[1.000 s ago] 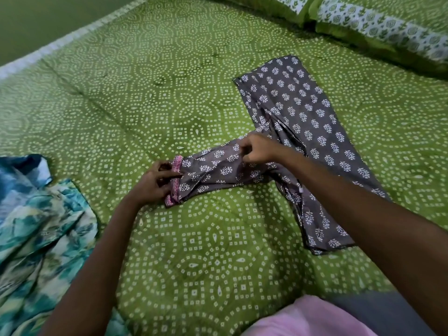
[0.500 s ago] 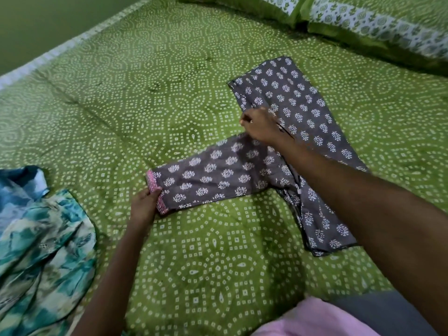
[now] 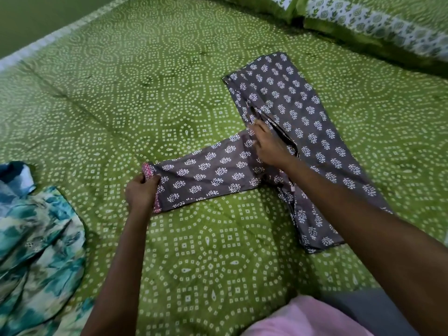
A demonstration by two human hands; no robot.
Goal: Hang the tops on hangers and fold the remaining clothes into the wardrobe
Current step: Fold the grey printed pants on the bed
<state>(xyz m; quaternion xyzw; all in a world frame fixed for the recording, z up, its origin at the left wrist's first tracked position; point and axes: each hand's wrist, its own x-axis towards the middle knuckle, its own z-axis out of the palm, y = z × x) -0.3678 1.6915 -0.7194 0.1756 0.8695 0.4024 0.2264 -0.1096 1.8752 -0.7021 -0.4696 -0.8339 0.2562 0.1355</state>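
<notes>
Head view: risk is the sleeve bunching or skewing if left hand (image 3: pixel 141 194), pinching the pink-trimmed cuff (image 3: pixel 149 171), pulls while right hand (image 3: pixel 268 146), fingers fairly straight and pressing at the sleeve's base, slips. Grey printed top (image 3: pixel 298 112) lies flat at centre-right on the green bedsheet (image 3: pixel 145 93), body folded narrow, sleeve pointing left.

the green dotted bedspread (image 3: pixel 135 93) lies bare across the far left and in front, between the two forearms. a crumpled blue-green printed garment (image 3: pixel 38 238) blocks the near left edge. green-and-white pillows (image 3: pixel 378 23) line the far right. the grey leaf-print kurta (image 3: pixel 298 112) fills the middle right.
</notes>
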